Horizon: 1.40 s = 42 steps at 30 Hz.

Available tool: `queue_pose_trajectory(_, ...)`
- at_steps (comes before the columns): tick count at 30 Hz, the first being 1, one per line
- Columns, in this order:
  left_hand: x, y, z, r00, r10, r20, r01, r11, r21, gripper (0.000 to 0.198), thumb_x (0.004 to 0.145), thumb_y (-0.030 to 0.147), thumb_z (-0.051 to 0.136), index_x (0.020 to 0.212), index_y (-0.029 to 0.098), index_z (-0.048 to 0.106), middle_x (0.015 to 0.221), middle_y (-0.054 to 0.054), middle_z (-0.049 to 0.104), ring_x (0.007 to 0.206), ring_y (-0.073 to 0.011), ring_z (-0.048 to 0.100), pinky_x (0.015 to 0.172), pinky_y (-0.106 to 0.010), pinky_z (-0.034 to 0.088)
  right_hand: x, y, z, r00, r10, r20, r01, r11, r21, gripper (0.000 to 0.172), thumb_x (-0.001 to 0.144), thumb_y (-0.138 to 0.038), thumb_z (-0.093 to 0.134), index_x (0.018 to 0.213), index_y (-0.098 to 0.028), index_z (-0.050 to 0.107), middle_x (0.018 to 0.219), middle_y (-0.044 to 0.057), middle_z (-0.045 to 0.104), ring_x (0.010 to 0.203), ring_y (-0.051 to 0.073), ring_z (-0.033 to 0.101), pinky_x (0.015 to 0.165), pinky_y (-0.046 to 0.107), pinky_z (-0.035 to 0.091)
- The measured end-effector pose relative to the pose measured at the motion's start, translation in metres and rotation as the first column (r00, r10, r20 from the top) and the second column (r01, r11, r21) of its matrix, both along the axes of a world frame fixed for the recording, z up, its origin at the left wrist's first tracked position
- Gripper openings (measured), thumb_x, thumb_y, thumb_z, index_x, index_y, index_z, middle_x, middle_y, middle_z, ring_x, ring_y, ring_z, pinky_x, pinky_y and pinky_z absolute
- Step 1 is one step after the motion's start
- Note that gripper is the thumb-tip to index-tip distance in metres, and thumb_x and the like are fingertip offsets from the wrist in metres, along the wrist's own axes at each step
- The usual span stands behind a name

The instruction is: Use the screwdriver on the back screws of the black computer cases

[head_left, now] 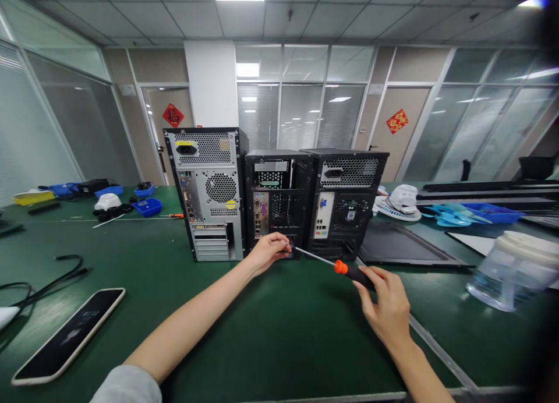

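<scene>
My right hand [386, 301] is wrapped round the black grip of a screwdriver [315, 255] with an orange collar. Its long metal shaft points left toward my left hand [269, 253]. The fingers of that hand are pinched together by the screwdriver's tip, at the lower rear of the middle computer tower [282, 208]; whatever is between them is too small to make out. This black tower has an opening at the top of its back and ports on the left. A silver-backed tower [213, 187] stands to its left, and another black tower [345, 205] to its right.
On the green table [244, 339], a phone [70, 336] and black cables [52, 280] lie at the left. A clear plastic jug [502, 275], a flat black panel [402, 246] and a blue tray [493, 212] are at the right. Small blue trays [147, 207] sit behind left.
</scene>
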<state>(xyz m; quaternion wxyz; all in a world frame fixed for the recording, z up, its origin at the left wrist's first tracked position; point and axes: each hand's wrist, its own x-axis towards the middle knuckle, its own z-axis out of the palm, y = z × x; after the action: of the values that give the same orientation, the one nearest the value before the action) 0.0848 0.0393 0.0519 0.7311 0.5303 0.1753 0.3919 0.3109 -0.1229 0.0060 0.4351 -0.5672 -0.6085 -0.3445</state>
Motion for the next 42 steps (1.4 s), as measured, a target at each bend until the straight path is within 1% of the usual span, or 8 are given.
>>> queue_pose_trajectory(4,0.002,-0.004,0.001,1.0,0.009,0.014,-0.01,1.0,0.018,0.052,0.045,0.045,0.089,0.075,0.013,0.061,0.064,0.0,0.064,0.064,-0.0093,0.061,0.064,-0.022,0.05,-0.001,0.0,0.002,0.996,-0.023,0.09,0.018,0.998,0.06,0.038,0.081,-0.018,0.058,0.118,-0.022,0.052,0.097,0.011,0.057,0.085,0.023,0.053,0.075,0.039,0.047)
queue_pose_trajectory(8,0.002,-0.008,0.002,0.999,0.038,0.023,-0.039,0.999,0.02,0.051,0.045,0.043,0.09,0.074,0.012,0.062,0.064,0.0,0.063,0.064,-0.0097,0.061,0.064,-0.022,0.05,0.0,0.001,0.003,0.993,-0.018,0.12,0.004,0.993,0.114,0.04,0.081,-0.018,0.059,0.12,-0.021,0.051,0.096,0.01,0.057,0.084,0.022,0.052,0.073,0.036,0.046)
queue_pose_trajectory(12,0.001,-0.008,0.0,0.997,0.082,0.01,-0.082,0.996,0.02,0.048,0.044,0.041,0.09,0.072,0.012,0.063,0.066,-0.001,0.064,0.065,-0.0099,0.062,0.064,-0.022,0.049,0.0,0.001,0.004,0.988,-0.024,0.152,0.005,0.993,0.122,0.042,0.079,-0.015,0.061,0.12,-0.02,0.051,0.098,0.011,0.058,0.085,0.022,0.051,0.075,0.037,0.045)
queue_pose_trajectory(17,0.0,-0.005,-0.004,0.99,0.139,-0.031,-0.137,0.988,0.066,0.043,0.047,0.038,0.089,0.072,0.012,0.065,0.067,-0.002,0.065,0.065,-0.0108,0.062,0.062,-0.021,0.047,0.0,0.0,0.004,0.977,-0.06,0.205,0.031,0.989,0.142,0.049,0.078,-0.013,0.062,0.124,-0.021,0.049,0.1,0.012,0.057,0.087,0.022,0.051,0.075,0.036,0.044)
queue_pose_trajectory(25,0.0,-0.005,-0.008,0.983,0.182,-0.034,-0.179,0.982,0.065,0.045,0.045,0.041,0.088,0.071,0.012,0.066,0.065,-0.002,0.066,0.064,-0.0104,0.061,0.061,-0.02,0.046,-0.003,-0.001,0.005,0.962,-0.106,0.251,0.069,0.986,0.154,0.056,0.078,-0.013,0.062,0.13,-0.023,0.045,0.1,0.012,0.057,0.087,0.022,0.051,0.075,0.036,0.044)
queue_pose_trajectory(29,0.001,-0.005,-0.01,0.98,0.198,-0.014,-0.197,0.979,0.059,0.044,0.045,0.042,0.088,0.07,0.012,0.066,0.065,-0.002,0.066,0.063,-0.0098,0.06,0.059,-0.02,0.045,-0.006,-0.003,0.007,0.948,-0.135,0.289,0.088,0.982,0.169,0.058,0.074,-0.011,0.066,0.127,-0.022,0.046,0.099,0.012,0.057,0.087,0.023,0.052,0.073,0.036,0.044)
queue_pose_trajectory(38,0.001,-0.003,-0.017,0.968,0.25,0.018,-0.251,0.963,0.096,0.041,0.05,0.043,0.086,0.071,0.012,0.069,0.067,-0.002,0.066,0.058,-0.0068,0.054,0.057,-0.019,0.042,-0.011,-0.005,0.009,0.917,-0.167,0.363,0.075,0.964,0.253,0.049,0.066,-0.006,0.073,0.108,-0.02,0.053,0.097,0.011,0.06,0.088,0.022,0.053,0.074,0.035,0.048)
queue_pose_trajectory(42,0.001,-0.004,-0.018,0.969,0.249,-0.008,-0.247,0.964,0.102,0.043,0.051,0.045,0.086,0.075,0.012,0.071,0.068,-0.003,0.067,0.06,-0.0087,0.056,0.058,-0.021,0.042,-0.011,-0.005,0.009,0.912,-0.182,0.367,0.084,0.96,0.268,0.047,0.066,-0.006,0.073,0.106,-0.02,0.053,0.097,0.011,0.063,0.089,0.021,0.053,0.075,0.035,0.048)
